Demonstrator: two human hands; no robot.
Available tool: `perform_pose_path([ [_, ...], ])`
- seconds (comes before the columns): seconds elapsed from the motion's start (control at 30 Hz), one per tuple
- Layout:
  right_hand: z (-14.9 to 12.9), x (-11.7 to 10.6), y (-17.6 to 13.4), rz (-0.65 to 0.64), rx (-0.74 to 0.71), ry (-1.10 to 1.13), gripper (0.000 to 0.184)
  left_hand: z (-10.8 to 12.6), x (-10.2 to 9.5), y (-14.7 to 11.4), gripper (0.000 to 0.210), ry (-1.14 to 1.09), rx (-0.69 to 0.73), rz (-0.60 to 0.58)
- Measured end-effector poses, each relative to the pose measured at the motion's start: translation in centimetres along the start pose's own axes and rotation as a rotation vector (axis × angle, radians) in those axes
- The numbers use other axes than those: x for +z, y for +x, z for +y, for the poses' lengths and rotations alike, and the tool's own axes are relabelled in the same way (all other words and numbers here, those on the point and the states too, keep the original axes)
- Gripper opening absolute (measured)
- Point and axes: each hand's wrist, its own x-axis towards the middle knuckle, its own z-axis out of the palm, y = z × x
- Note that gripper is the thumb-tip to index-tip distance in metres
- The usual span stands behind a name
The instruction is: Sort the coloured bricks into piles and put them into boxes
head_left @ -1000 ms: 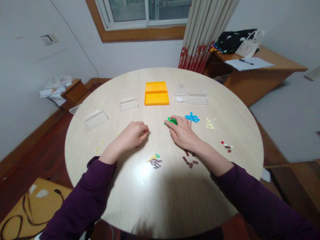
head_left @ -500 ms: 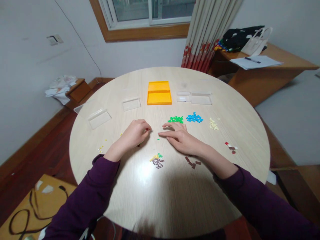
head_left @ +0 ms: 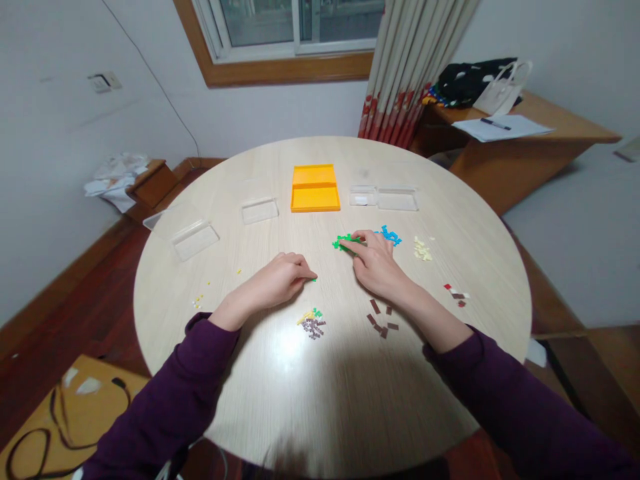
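Observation:
My left hand (head_left: 284, 279) rests low over the table with its fingers drawn together, their tips at a small green piece (head_left: 314, 280) on the tabletop. Farther right, my right hand (head_left: 376, 261) reaches to a pile of small green pieces (head_left: 342, 244), the index finger stretched over it and touching it. Part of that pile is hidden under the fingers. Just beyond this hand lies a heap of blue pieces (head_left: 391, 236). Nearer to me are a small mixed heap of grey-brown pieces (head_left: 313, 328) with yellow and green ones, and several flat brown pieces (head_left: 375, 307).
An open orange case (head_left: 315, 199) stands at the back of the round table (head_left: 320, 407). Clear plastic boxes (head_left: 260, 211) flank it. Pale yellow pieces (head_left: 423, 249), red and brown pieces (head_left: 457, 295), and tiny yellow and white bits (head_left: 199, 300) lie toward the sides.
My left hand has moved toward me and right, onto the single green piece. My right hand has moved away and right to the green pile. More brown pieces show.

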Motion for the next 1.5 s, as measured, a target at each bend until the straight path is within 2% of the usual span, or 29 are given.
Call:
perform_pose_path([
  [0.17,-0.4,0.3,0.3,-0.025,-0.006,-0.029,0.050,0.1,-0.4,0.0,0.031,-0.043,0.020,-0.046],
  [0.37,-0.6,0.3,0.3,-0.033,-0.034,-0.036,0.049,1.4,-1.2,0.0,0.027,-0.180,0.043,-0.150],
  [0.53,-0.5,0.1,0.1,-0.021,-0.078,-0.041,0.046,1.7,-1.4,0.1,0.033,-0.174,-0.044,-0.079],
  [0.73,-1.2,-1.1,-0.1,-0.055,-0.154,-0.103,0.035,1.6,-1.4,0.0,0.032,-0.186,-0.010,-0.142],
  [0.9,-1.4,-2.0,-0.3,-0.127,-0.262,-0.111,0.031,1.8,-1.4,0.1,0.035,-0.204,-0.059,-0.095],
  [1.03,-1.5,-2.7,-0.9,-0.190,-0.310,-0.120,0.032,1.7,-1.3,0.1,0.040,-0.184,-0.012,-0.116],
  [1.2,-0.8,-4.7,-2.9,-0.205,-0.280,-0.189,0.032,1.1,-1.2,0.0,0.036,-0.186,0.045,-0.123],
  [1.5,4.8,-8.7,-9.8,-0.100,-0.077,-0.306,0.035,1.2,-1.3,0.1,0.033,-0.169,0.062,-0.118],
])
